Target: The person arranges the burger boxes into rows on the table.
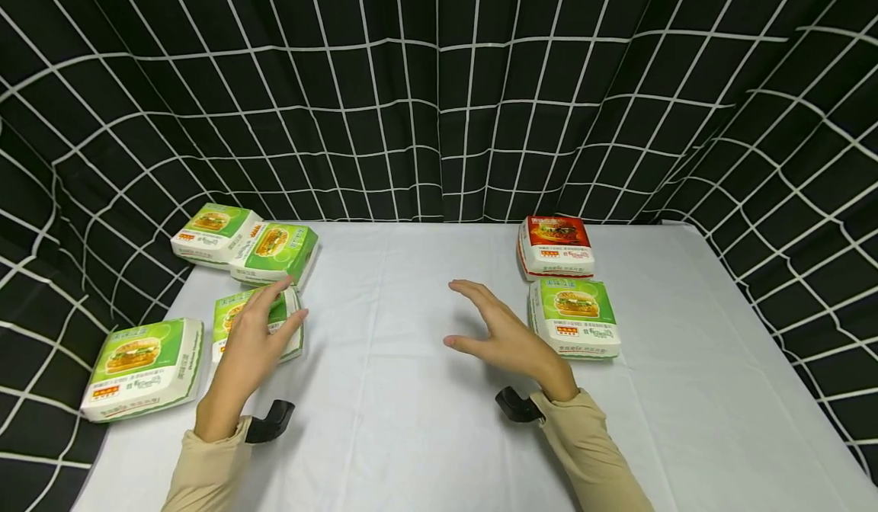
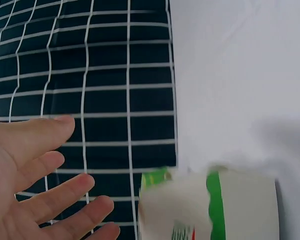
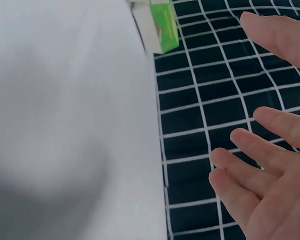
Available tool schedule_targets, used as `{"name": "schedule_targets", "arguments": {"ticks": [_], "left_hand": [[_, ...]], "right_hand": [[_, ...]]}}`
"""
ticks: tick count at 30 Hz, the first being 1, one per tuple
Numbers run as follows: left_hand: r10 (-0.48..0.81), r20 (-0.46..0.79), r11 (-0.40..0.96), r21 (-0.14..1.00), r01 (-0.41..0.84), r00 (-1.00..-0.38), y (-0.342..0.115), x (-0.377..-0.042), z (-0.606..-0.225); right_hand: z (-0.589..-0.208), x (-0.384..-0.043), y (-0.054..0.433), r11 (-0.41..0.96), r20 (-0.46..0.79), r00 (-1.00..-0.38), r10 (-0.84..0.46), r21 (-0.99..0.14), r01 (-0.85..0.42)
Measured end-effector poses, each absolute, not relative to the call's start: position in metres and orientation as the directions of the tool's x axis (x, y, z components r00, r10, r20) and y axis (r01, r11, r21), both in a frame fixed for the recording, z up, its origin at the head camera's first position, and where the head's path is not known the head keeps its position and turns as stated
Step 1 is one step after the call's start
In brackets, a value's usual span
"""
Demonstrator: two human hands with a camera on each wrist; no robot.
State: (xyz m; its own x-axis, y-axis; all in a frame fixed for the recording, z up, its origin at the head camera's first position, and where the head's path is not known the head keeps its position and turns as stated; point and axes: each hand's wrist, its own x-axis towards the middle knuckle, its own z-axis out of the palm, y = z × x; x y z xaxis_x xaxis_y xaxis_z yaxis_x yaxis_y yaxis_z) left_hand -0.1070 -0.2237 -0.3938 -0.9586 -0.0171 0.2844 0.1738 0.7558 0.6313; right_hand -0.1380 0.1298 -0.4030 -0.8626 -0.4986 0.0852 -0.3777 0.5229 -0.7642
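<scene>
My left hand [image 1: 255, 338], fingers spread and holding nothing, hovers over a green-and-white burger box [image 1: 226, 315] and partly hides it. In the left wrist view its fingers stand apart, with a burger box [image 2: 175, 210] below and to the right. My right hand [image 1: 507, 337] is above the white table, thumb and fingers parted around nothing. It is nearest the green burger box [image 1: 575, 318] on the right side. Directly behind that box sits a red-and-white burger box [image 1: 555, 245]. In the right wrist view the relaxed right fingers [image 3: 240, 175] hold nothing.
Another green burger box [image 1: 144, 371] lies at the table's left edge. Two more, a back left box [image 1: 214, 234] and one leaning against it [image 1: 274, 253], lie farther back. A black curtain with white grid lines [image 1: 439, 100] surrounds the white tablecloth [image 1: 391, 390].
</scene>
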Motion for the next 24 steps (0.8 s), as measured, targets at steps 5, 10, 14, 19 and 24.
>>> {"name": "schedule_targets", "arguments": {"ticks": [5, 10, 14, 19, 24], "left_hand": [[-0.061, 0.247, 0.775, 0.623, 0.110, -0.967, -0.240, -0.103, -0.392], [-0.107, 0.189, 0.787, 0.616, 0.033, -0.976, -0.255, -0.099, -0.391], [-0.130, 0.175, 0.801, 0.599, 0.001, -0.976, -0.264, -0.098, -0.394], [-0.136, 0.109, 0.807, 0.588, -0.047, -0.985, -0.270, -0.096, -0.397], [-0.162, 0.043, 0.807, 0.580, -0.107, -0.986, -0.275, -0.095, -0.399]], "right_hand": [[-0.408, -0.142, 0.118, 0.510, 0.070, -0.857, -0.511, -0.777, -0.368], [-0.411, -0.144, 0.109, 0.510, 0.062, -0.853, -0.519, -0.778, -0.367], [-0.413, -0.146, 0.103, 0.510, 0.059, -0.848, -0.526, -0.776, -0.371], [-0.415, -0.148, 0.094, 0.496, 0.060, -0.841, -0.538, -0.784, -0.373], [-0.419, -0.149, 0.083, 0.486, 0.055, -0.830, -0.555, -0.788, -0.377]]}}
